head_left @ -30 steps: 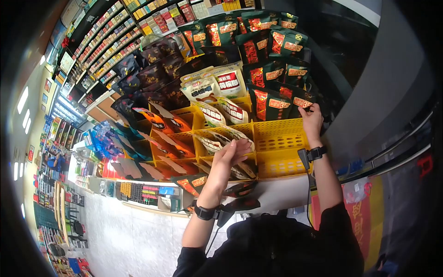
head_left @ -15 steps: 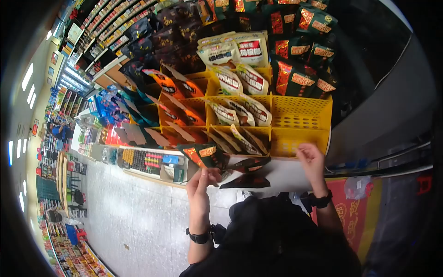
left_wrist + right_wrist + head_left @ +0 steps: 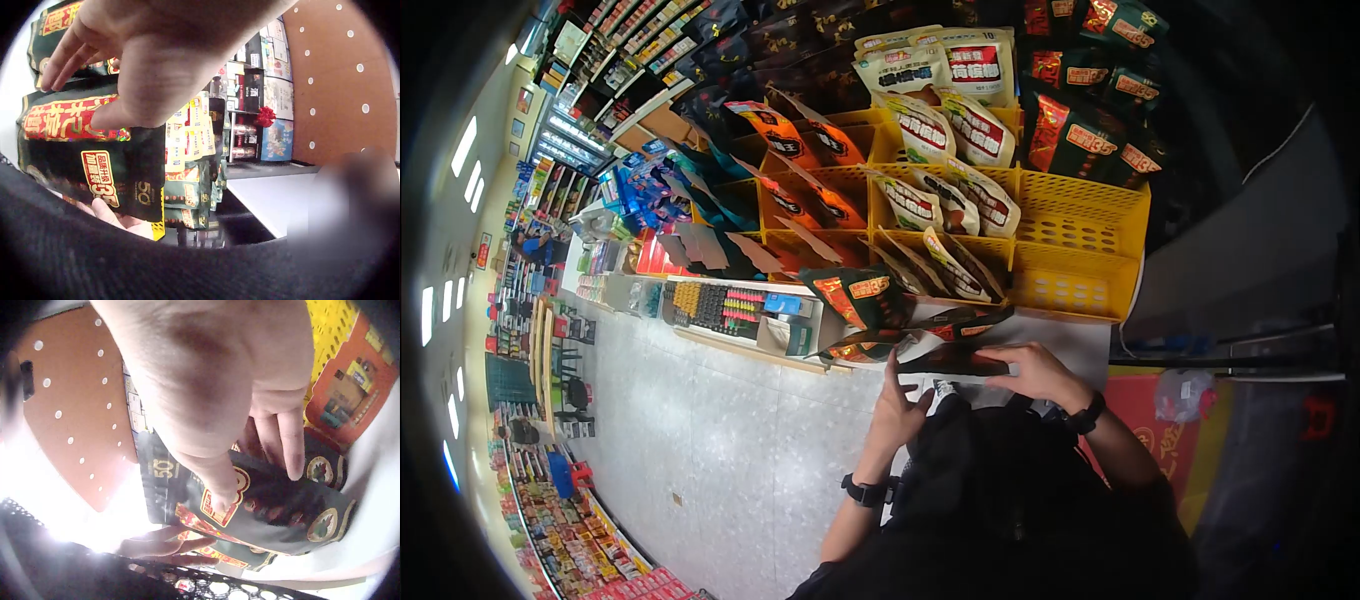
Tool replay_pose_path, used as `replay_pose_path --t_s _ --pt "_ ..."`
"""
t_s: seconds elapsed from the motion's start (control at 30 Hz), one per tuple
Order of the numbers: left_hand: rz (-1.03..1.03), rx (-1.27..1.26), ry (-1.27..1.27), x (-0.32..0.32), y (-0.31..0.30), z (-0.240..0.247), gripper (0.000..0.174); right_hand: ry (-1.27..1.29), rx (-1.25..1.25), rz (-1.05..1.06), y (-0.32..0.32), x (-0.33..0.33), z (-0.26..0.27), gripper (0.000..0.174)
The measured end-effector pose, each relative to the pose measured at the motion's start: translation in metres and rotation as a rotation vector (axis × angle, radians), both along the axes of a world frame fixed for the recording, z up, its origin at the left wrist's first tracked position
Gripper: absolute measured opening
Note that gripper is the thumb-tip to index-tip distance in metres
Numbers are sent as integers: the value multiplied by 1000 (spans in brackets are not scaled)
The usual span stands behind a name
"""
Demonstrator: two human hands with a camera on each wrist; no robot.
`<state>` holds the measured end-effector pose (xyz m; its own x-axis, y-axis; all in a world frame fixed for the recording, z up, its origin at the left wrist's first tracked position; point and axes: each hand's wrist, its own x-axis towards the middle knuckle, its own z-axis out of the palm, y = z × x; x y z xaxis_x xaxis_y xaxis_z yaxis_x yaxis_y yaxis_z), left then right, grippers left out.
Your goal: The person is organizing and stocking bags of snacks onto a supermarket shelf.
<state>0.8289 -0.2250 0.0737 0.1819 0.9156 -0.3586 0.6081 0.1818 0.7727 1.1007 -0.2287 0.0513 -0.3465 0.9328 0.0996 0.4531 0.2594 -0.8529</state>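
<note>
Low in front of me at the counter's edge, my right hand (image 3: 1045, 372) grips a dark green snack pouch (image 3: 281, 509) with red and gold lettering. Its thumb presses the printed front, and the other fingers go over the edge. My left hand (image 3: 895, 410) is at the pouch's other end. In the left wrist view, its fingers (image 3: 59, 69) reach out fairly straight over the pouch's edge, the thumb overlapping the red panel. Another green pouch (image 3: 850, 298) with a red panel leans just beyond, among more dark pouches (image 3: 965, 320).
A yellow divided crate (image 3: 1090, 296) stands behind, its compartments holding white pouches (image 3: 975, 215) and orange pouches (image 3: 785, 140). More green pouches (image 3: 1065, 140) fill its back right. Left of it sits a box of small goods (image 3: 790, 325). Grey floor (image 3: 700, 440) lies below.
My right hand left a green pouch at the back right and came down to the front. My left hand moved off the white pouches toward the green ones at the near edge.
</note>
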Motion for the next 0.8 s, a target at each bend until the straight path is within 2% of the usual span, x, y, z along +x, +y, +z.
replay_pose_path --t_s 0.03,0.07,0.17,0.2,0.27,0.33,0.4,0.47,0.53,0.6,0.67,0.73,0.77,0.8 --pt "36 37 -114 1 0 -4 87 -6 -1 -4 -1 0 -1 51" --pt "33 37 -119 1 1 -4 87 13 -38 1 -1 0 -1 47" --pt "-36 -38 -193 0 3 2 71 -1 -143 -2 -6 5 8 46" --pt "-47 -33 -196 1 0 10 71 -35 -214 -13 -8 9 17 48" --pt "-194 -44 -207 8 -7 33 72 -48 -206 -61 -19 22 47 42" --pt "-316 -247 -328 19 -5 68 77 66 -133 -116 -32 45 64 36" --pt "-486 -307 -405 38 3 106 90 39 -114 -171 -46 69 99 32" --pt "-635 -108 -476 58 11 116 96 133 -194 -348 -59 92 122 34" --pt "-661 -11 -511 88 23 136 98 219 -56 -511 -68 108 126 38" --pt "-704 119 -529 118 41 146 101 170 98 -596 -62 124 130 49" --pt "-632 166 -608 150 63 135 97 164 204 -668 -47 132 134 53" --pt "-500 40 -830 186 87 131 92 148 336 -733 -24 143 117 55" --pt "-465 -63 -784 198 98 136 87 203 369 -765 -12 146 109 54" --pt "-416 -58 -861 214 106 131 82 289 335 -807 -2 149 100 50"
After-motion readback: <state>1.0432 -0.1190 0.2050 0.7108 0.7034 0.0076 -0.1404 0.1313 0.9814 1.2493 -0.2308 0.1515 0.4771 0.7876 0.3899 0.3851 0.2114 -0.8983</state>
